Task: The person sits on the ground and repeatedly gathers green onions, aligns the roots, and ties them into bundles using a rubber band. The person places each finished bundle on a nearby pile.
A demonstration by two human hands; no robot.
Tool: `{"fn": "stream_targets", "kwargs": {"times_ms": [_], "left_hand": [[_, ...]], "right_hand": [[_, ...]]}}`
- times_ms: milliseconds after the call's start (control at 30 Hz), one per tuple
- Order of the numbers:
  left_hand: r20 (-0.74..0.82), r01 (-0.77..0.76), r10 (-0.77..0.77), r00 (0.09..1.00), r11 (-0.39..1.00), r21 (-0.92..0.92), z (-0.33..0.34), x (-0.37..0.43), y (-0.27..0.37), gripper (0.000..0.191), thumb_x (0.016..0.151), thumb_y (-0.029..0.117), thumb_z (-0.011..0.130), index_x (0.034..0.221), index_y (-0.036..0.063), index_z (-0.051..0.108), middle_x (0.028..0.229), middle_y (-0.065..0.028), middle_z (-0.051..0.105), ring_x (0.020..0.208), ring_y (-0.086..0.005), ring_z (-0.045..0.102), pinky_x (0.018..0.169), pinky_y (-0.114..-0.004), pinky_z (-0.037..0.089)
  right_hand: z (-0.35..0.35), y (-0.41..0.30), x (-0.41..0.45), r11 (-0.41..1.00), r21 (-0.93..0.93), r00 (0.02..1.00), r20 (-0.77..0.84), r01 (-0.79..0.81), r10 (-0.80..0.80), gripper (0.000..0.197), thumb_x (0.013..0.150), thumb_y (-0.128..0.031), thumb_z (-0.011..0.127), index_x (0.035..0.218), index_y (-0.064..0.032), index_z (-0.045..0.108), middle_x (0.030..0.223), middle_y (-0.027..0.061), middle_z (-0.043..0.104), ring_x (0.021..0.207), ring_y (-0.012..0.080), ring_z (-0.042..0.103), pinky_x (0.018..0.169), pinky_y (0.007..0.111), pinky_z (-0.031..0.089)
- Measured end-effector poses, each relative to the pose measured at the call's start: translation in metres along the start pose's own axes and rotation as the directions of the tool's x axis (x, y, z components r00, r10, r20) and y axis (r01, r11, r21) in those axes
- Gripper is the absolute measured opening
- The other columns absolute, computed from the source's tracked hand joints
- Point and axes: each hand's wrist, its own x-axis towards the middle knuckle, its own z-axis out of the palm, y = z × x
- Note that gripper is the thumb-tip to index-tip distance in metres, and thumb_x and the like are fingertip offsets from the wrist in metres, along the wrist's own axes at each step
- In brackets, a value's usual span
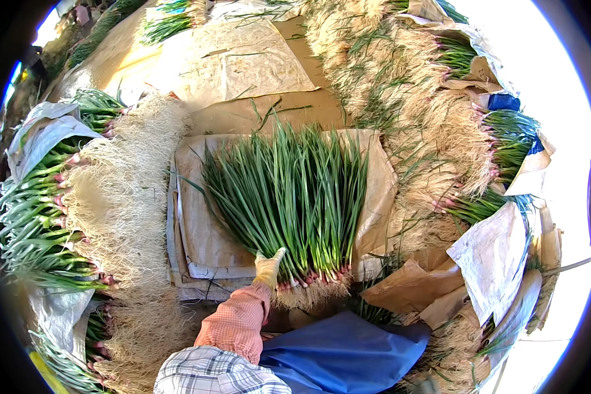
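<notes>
A broad bundle of green scallions [290,197] lies fanned out before me, leaves pointing away and pinkish-white bulbs toward me. Pale, stringy roots [315,294] hang from its near edge. My left hand [268,268], in a yellowish glove, touches the left side of the bundle just above the bulbs. Its thumb and another finger show apart against the stems; the rest is partly hidden, so its grip is unclear. Under the bundle are stacked, stained sheets [202,236] of woven sacking. My right hand is out of view.
Long rows of scallions with matted roots flank me on the left [128,197] and right [423,128], partly covered by sacking pieces [492,256]. A blue cloth or apron [344,352] covers my lap. Beyond lies a large tan sheet [246,64], with another scallion bunch [166,28] behind it.
</notes>
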Motion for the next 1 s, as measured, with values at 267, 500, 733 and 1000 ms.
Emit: {"fn": "stream_targets", "kwargs": {"times_ms": [267,500,733,1000], "left_hand": [[-0.119,-0.452,0.512,0.851,0.828,0.333,-0.034,-0.047,0.0,0.102,0.071,0.016,0.078,0.15,0.0122,0.013,0.141,-0.0249,0.035,0.123,-0.0398,0.041,0.102,-0.041,0.037],[0.282,-0.519,0.462,0.841,0.539,0.664,-0.02,-0.06,0.024,0.102,0.074,0.033,0.073,0.151,0.0171,0.008,0.151,-0.0228,0.022,0.137,-0.041,0.024,0.106,-0.047,0.032],[0.151,-0.546,0.602,0.784,0.553,0.629,-0.049,-0.063,0.032,0.087,0.071,0.017,0.075,0.146,0.015,0.03,0.13,-0.0206,0.047,0.118,-0.0382,0.046,0.1,-0.042,0.039],[0.169,-0.717,0.729,0.663,0.553,0.426,-0.034,-0.088,0.062,0.073,0.071,0.007,0.071,0.139,0.0123,0.043,0.123,-0.0196,0.052,0.115,-0.0371,0.047,0.101,-0.041,0.038]], "right_hand": [[-0.041,-0.035,0.036,0.831,-0.421,0.882,-0.132,0.363,-0.452,0.075,0.074,0.0,0.064,0.143,-0.0032,0.033,0.133,0.0242,0.047,0.117,0.0298,0.051,0.097,0.034,0.042],[-0.032,-0.018,0.076,0.83,-0.552,0.969,-0.154,0.078,-0.193,0.067,0.08,0.0,0.063,0.142,-0.005,0.037,0.133,0.0204,0.051,0.124,0.0283,0.047,0.106,0.033,0.035],[-0.071,-0.007,0.063,0.965,0.012,0.965,0.021,0.262,-0.263,0.074,0.069,0.017,0.054,0.138,-0.0055,0.045,0.135,0.009,0.05,0.125,0.0225,0.044,0.109,0.033,0.03],[-0.089,-0.007,0.065,0.747,-0.447,0.853,0.079,0.492,-0.515,0.071,0.067,0.007,0.065,0.136,-0.0042,0.048,0.134,0.0112,0.052,0.121,0.0255,0.05,0.104,0.035,0.038]]}}
